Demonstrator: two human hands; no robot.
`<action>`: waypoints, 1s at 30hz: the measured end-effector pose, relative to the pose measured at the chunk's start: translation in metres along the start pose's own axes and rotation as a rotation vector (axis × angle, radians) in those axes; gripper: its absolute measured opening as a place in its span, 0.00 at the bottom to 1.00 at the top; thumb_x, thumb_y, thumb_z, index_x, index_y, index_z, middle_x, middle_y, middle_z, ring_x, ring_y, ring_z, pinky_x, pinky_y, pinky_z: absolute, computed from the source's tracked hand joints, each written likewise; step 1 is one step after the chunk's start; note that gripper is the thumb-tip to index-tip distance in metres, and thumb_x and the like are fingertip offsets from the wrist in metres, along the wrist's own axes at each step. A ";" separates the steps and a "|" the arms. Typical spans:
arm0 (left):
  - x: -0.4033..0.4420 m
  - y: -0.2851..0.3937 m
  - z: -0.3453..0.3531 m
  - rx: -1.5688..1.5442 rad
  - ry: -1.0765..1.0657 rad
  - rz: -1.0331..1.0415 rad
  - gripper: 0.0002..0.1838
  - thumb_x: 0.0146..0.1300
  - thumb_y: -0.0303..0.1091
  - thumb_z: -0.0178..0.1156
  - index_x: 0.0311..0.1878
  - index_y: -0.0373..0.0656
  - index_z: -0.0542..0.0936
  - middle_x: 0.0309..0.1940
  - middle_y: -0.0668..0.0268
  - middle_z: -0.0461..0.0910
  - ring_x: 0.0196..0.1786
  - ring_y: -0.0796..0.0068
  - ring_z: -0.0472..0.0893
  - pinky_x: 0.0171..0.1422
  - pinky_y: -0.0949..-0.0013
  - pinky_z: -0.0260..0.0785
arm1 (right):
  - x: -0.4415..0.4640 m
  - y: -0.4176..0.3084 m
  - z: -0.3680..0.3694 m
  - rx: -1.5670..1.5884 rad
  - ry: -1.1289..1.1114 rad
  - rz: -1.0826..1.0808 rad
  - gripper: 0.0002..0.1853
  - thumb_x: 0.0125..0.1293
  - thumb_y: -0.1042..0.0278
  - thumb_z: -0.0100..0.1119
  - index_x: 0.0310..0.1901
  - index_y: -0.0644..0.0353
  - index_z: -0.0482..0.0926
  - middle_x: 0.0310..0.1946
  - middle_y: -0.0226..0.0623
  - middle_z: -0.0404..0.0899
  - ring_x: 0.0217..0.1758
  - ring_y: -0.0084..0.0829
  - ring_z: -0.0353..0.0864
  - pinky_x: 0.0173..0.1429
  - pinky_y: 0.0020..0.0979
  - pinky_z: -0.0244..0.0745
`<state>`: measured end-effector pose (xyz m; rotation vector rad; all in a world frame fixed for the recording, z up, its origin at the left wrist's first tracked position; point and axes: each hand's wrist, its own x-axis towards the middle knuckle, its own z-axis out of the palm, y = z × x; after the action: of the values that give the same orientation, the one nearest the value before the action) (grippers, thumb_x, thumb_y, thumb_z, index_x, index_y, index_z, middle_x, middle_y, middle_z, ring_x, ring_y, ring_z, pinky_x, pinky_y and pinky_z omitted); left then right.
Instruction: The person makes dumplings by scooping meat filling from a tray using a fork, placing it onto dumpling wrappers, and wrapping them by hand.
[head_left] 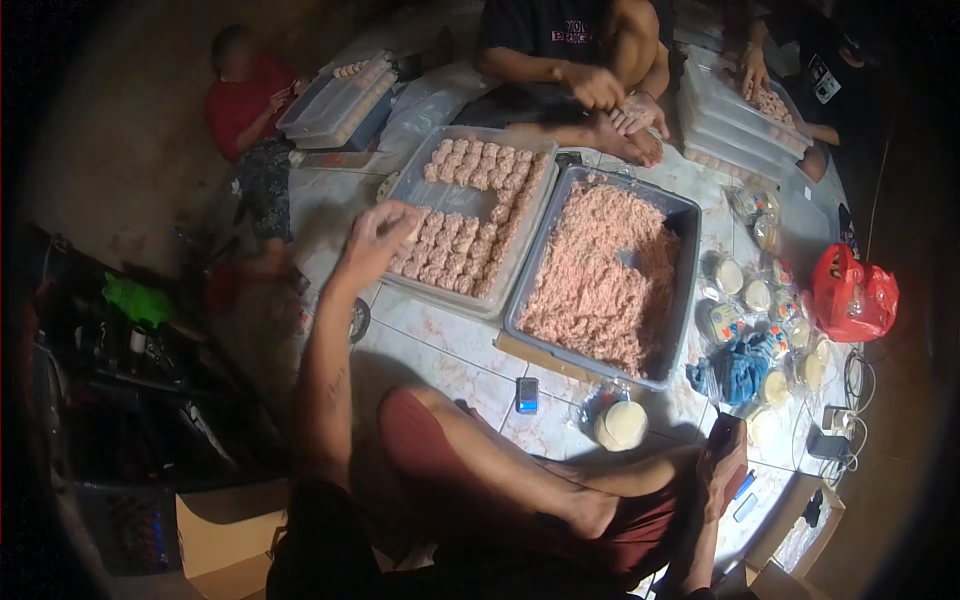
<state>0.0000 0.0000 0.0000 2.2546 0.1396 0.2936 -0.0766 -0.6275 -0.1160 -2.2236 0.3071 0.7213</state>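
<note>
Low on the right: right hand [716, 468], in shadow by the folded leg [640, 478]; cannot tell how its fingers stand or whether they grip anything
Round wrappers: stack [621, 426] on the tiled floor [430, 340], below the near end of the tub; neither hand on it
Left hand: raised [382, 240] at the left side of the clear plastic tray [442, 298]; fingers bent, tips drawn close together; cannot tell if anything is pinched between them
Key relation: shumai-like dumplings [437, 248] lie just right of the left fingertips; the gap in their rows opens leftward, towards that hand; left hand much the nearer
Tray axis: long side runs away from the body, leaning right at the far end
Minced meat: heap [585, 265] in the grey tub [694, 275], just right of the tray, its long side roughly parallel
Far side: facing co-worker's hands [636, 116], beyond both containers
</note>
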 end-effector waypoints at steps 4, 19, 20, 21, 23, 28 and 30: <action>0.081 -0.034 -0.019 0.434 -0.121 0.091 0.13 0.59 0.28 0.66 0.48 0.37 0.82 0.45 0.54 0.82 0.50 0.61 0.82 0.56 0.60 0.74 | 0.031 0.027 0.031 -0.289 0.451 -0.194 0.28 0.70 0.70 0.50 0.71 0.69 0.63 0.69 0.50 0.70 0.72 0.43 0.69 0.78 0.36 0.59; 0.167 -0.116 0.022 1.067 -0.604 0.029 0.13 0.59 0.22 0.61 0.46 0.44 0.86 0.55 0.58 0.83 0.62 0.56 0.80 0.70 0.49 0.68 | 0.039 0.003 0.037 -0.553 0.616 -0.354 0.21 0.70 0.75 0.58 0.62 0.73 0.69 0.51 0.55 0.80 0.54 0.48 0.83 0.57 0.36 0.80; 0.166 -0.121 0.020 1.059 -0.595 0.065 0.13 0.59 0.22 0.60 0.46 0.43 0.86 0.53 0.57 0.84 0.61 0.55 0.81 0.68 0.49 0.70 | 0.042 0.009 0.035 -0.533 0.604 -0.369 0.22 0.70 0.75 0.59 0.63 0.73 0.68 0.53 0.58 0.79 0.55 0.51 0.82 0.59 0.39 0.79; 0.165 -0.125 0.020 1.052 -0.586 0.100 0.13 0.59 0.22 0.60 0.46 0.42 0.86 0.51 0.56 0.85 0.59 0.54 0.82 0.66 0.49 0.71 | 0.046 0.018 0.035 -0.524 0.597 -0.375 0.23 0.69 0.76 0.59 0.63 0.73 0.68 0.54 0.59 0.78 0.56 0.52 0.81 0.61 0.41 0.78; 0.161 -0.102 0.020 1.076 -0.626 0.026 0.13 0.59 0.22 0.59 0.47 0.41 0.85 0.52 0.54 0.84 0.60 0.53 0.81 0.65 0.50 0.72 | 0.055 0.038 0.037 -0.513 0.594 -0.350 0.24 0.68 0.76 0.60 0.63 0.73 0.67 0.56 0.61 0.77 0.57 0.55 0.80 0.63 0.44 0.77; 0.158 -0.091 0.019 1.093 -0.647 -0.112 0.14 0.59 0.23 0.58 0.48 0.37 0.85 0.53 0.48 0.83 0.60 0.51 0.81 0.64 0.51 0.74 | 0.054 0.036 0.038 -0.522 0.605 -0.323 0.24 0.70 0.74 0.58 0.64 0.73 0.67 0.59 0.62 0.75 0.59 0.56 0.78 0.65 0.45 0.75; 0.156 -0.095 0.019 1.116 -0.664 -0.166 0.21 0.54 0.20 0.56 0.53 0.36 0.82 0.53 0.47 0.83 0.63 0.47 0.78 0.67 0.56 0.70 | 0.054 0.037 0.035 -0.544 0.566 -0.269 0.23 0.72 0.72 0.56 0.65 0.72 0.67 0.59 0.61 0.75 0.60 0.56 0.78 0.65 0.45 0.74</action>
<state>0.1550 0.0783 -0.0593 3.2509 0.1524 -0.8312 -0.0627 -0.6265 -0.1887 -2.8934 0.0773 0.0022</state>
